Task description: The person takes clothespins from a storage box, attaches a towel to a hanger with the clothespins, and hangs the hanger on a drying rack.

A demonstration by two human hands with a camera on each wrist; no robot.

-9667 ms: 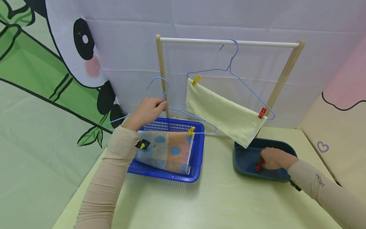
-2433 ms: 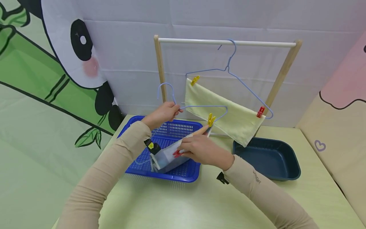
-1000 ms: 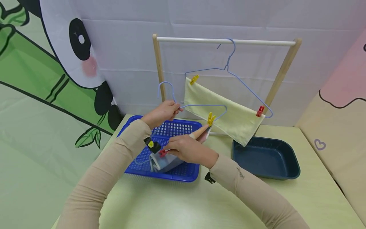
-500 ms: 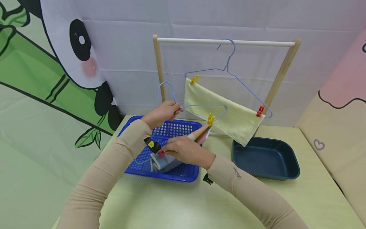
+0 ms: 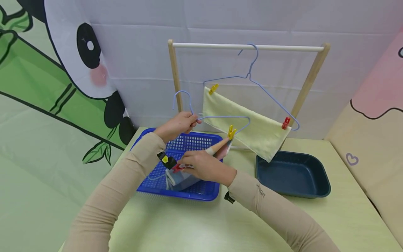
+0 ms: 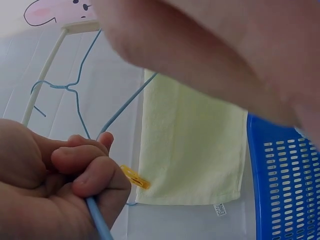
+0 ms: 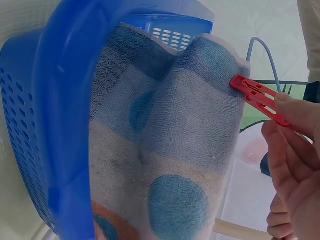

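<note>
My left hand [image 5: 179, 125] grips a blue wire hanger [image 5: 225, 116] at its neck and holds it tilted over the blue basket [image 5: 201, 196]. A yellow clothespin [image 5: 232, 132] fastens one end of a patterned towel [image 7: 195, 125] to the hanger's right end. The towel, with blue dots, sags down into the basket. My right hand [image 5: 206, 166] pinches the handles of a red clothespin [image 7: 257, 100]. In the right wrist view its tip sits at the towel's upper edge, near the other end. Whether it also clips the hanger wire, I cannot tell.
Behind, a rack with a white bar [image 5: 289, 47] bears a second blue hanger [image 5: 275, 98]. A pale yellow cloth [image 5: 248, 120] hangs from it by a yellow and a red clothespin. At right stands a dark tray [image 5: 292, 176] on the pale table [image 5: 252, 224].
My right hand has carried the red clothespin from the dark tray leftward to the towel. My left hand and the hanger have shifted right and turned. In the last half second both hands barely move.
</note>
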